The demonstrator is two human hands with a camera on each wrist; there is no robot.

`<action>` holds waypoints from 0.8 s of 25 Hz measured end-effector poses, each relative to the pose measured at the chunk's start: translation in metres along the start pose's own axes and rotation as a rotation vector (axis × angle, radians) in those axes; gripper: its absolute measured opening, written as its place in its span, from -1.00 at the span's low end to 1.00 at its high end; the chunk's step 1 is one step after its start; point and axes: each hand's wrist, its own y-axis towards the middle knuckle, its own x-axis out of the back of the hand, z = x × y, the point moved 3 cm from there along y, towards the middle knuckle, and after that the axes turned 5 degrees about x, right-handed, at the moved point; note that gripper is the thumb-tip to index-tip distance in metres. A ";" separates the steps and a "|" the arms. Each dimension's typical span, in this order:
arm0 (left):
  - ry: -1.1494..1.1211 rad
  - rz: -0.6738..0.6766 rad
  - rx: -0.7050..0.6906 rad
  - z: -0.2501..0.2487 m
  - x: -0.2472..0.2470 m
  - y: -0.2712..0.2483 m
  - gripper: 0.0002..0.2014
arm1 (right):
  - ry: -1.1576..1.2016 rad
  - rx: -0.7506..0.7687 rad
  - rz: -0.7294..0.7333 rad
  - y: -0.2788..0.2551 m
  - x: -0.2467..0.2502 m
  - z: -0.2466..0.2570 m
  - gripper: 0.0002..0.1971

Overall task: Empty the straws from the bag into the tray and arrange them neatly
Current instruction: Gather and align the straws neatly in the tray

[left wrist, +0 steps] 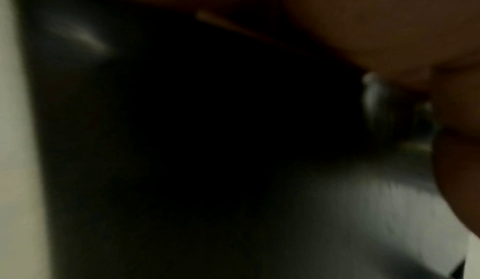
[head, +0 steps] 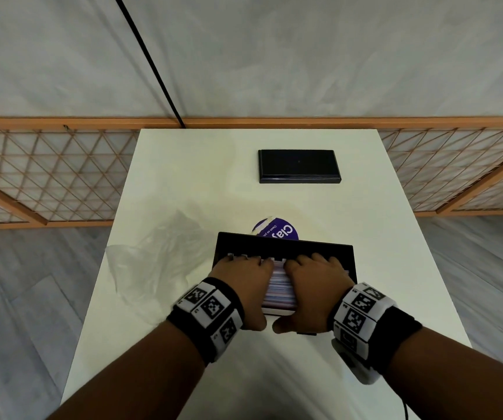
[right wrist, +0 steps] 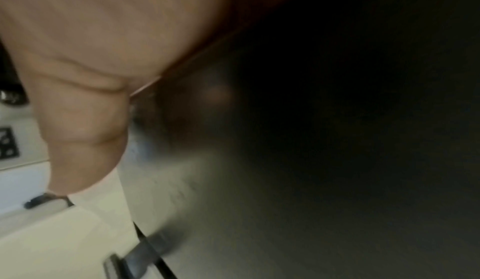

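Note:
A black tray [head: 286,247] sits near the table's front, holding a bundle of pale striped straws [head: 279,286] that run from near to far. My left hand [head: 244,283] and right hand [head: 313,283] lie side by side over the straws. Their fingertips curl over the far straw ends and their thumbs hook the near edge, clasping the bundle lengthwise. The crumpled clear bag [head: 156,253] lies just left of the tray. Both wrist views are dark and blurred, showing only the black tray [left wrist: 182,139] and my right thumb [right wrist: 85,119].
A round purple label or lid [head: 277,230] peeks out behind the tray. A second flat black tray or lid [head: 299,166] lies farther back on the white table [head: 198,165]. A wooden lattice rail [head: 47,177] runs behind the table.

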 end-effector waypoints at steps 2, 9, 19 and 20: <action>-0.004 0.005 0.025 0.002 -0.004 0.004 -0.24 | 0.016 -0.062 0.048 -0.003 -0.002 -0.005 0.07; -0.060 0.048 0.081 0.000 -0.010 -0.005 -0.23 | 0.067 -0.029 0.025 -0.014 -0.006 -0.006 -0.12; -0.122 0.059 0.077 -0.004 -0.021 -0.010 -0.19 | 0.068 0.018 0.055 -0.011 -0.009 -0.010 -0.02; -0.149 0.039 0.076 -0.004 -0.018 -0.010 -0.17 | 0.077 0.027 0.051 -0.012 -0.008 -0.011 -0.06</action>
